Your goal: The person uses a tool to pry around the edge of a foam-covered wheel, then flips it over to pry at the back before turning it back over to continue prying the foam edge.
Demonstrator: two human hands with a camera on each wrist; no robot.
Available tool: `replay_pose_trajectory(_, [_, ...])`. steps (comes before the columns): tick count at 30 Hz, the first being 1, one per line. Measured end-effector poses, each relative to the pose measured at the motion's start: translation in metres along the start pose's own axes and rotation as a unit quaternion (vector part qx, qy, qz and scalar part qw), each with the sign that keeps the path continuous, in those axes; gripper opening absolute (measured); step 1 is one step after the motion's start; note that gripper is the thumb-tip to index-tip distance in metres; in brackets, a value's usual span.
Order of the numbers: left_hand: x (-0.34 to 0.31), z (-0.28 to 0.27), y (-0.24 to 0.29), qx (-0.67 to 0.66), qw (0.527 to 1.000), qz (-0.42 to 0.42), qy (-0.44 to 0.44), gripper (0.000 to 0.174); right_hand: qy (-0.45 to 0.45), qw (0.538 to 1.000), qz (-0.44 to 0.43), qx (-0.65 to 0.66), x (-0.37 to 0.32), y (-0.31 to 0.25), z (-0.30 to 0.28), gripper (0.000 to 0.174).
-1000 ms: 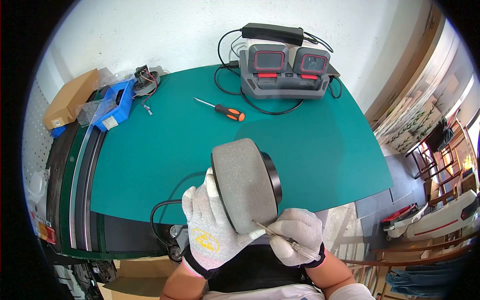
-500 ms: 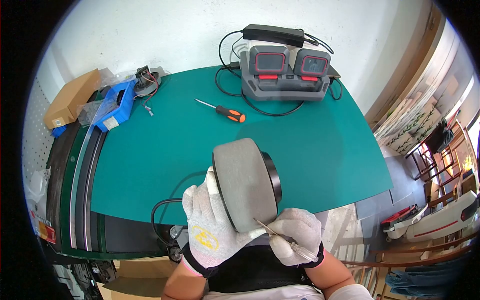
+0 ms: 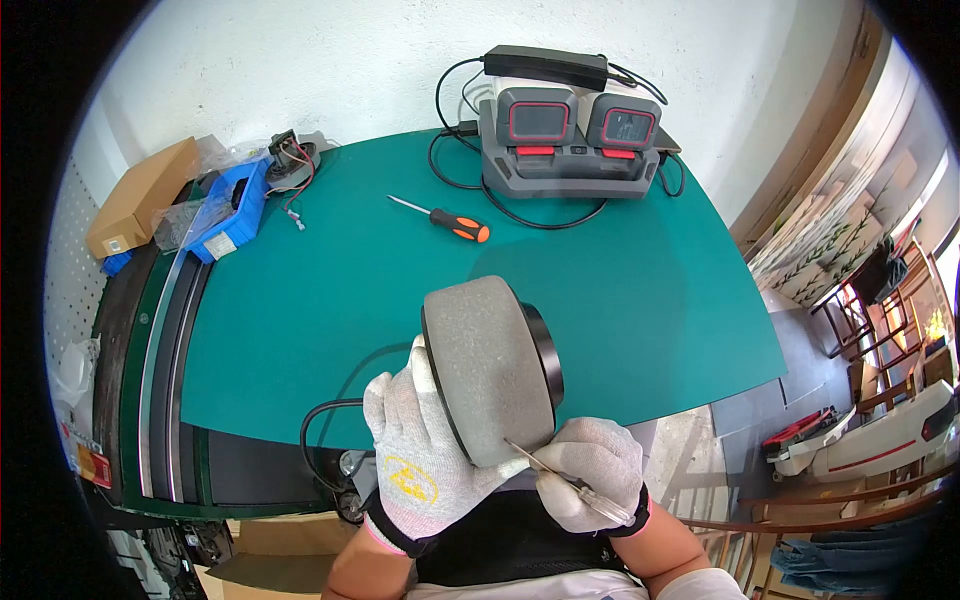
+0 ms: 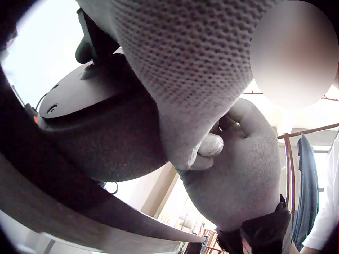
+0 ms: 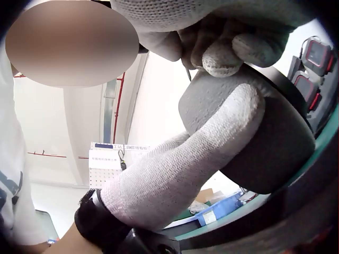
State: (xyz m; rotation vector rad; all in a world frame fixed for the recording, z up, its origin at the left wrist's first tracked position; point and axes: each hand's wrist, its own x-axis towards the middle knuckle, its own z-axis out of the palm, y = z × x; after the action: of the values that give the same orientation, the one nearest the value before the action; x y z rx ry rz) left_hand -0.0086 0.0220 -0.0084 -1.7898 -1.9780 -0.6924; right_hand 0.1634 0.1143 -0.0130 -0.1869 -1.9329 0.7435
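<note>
A grey, rounded drum-like part [image 3: 485, 370] with a black rim is held up over the near edge of the green table. The gloved left hand [image 3: 418, 450] grips it from the left and below, its thumb along the lower end. Pinched in the gloved right hand [image 3: 592, 474] is a thin tool [image 3: 600, 503] with a clear handle; its narrow metal shaft lies against the lower right of the grey surface. In the right wrist view the left hand's thumb [image 5: 233, 119] presses on the grey part [image 5: 265, 143].
An orange and black screwdriver [image 3: 460, 225] lies on the green table [image 3: 330, 270]. Behind it stands a charger dock [image 3: 570, 175] with two battery packs and black cables. At the left are a blue bin [image 3: 230, 215], a cardboard box [image 3: 145, 195] and a small wired part [image 3: 293, 165].
The thin tool has turned slightly in the right hand's fingers, while its shaft stays at the grey part's lower end. The left hand's hold looks the same.
</note>
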Motion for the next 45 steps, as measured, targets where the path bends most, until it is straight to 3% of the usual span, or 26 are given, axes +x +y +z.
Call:
replay_pose_trajectory(16, [0.0008,-0.0025,0.0029,0.003,1.0,-0.003,0.001,0.129,-0.013,1.0,0.003,0.013,-0.0006,0.0001,-0.0032,0.017])
replay_pose_trajectory(21, [-0.0009,-0.001,0.003,0.025,1.0,0.002,0.0,0.129,0.03,0.999,-0.008,0.02,-0.0042,0.0026,-0.0019,0.018])
replay_pose_trajectory(27, [0.0016,-0.0021,0.003,0.009,1.0,0.003,0.0,0.129,-0.01,1.0,-0.009,-0.001,0.0038,-0.0017,-0.0019,0.018])
replay_pose_trajectory(37, [-0.0001,-0.0013,0.0041,0.006,1.0,-0.006,0.004,0.133,0.024,1.0,-0.011,-0.017,-0.0005,-0.0005,-0.0036,0.019])
replay_pose_trajectory(40, [0.0018,-0.0031,0.004,0.027,1.0,0.0,-0.006,0.133,-0.001,1.0,-0.02,-0.008,0.0041,-0.0039,0.0016,0.018])
replay_pose_trajectory(45, [0.0022,-0.003,0.003,-0.018,1.0,-0.007,0.005,0.132,0.017,1.0,-0.016,-0.02,0.0001,-0.0017,-0.0064,0.02])
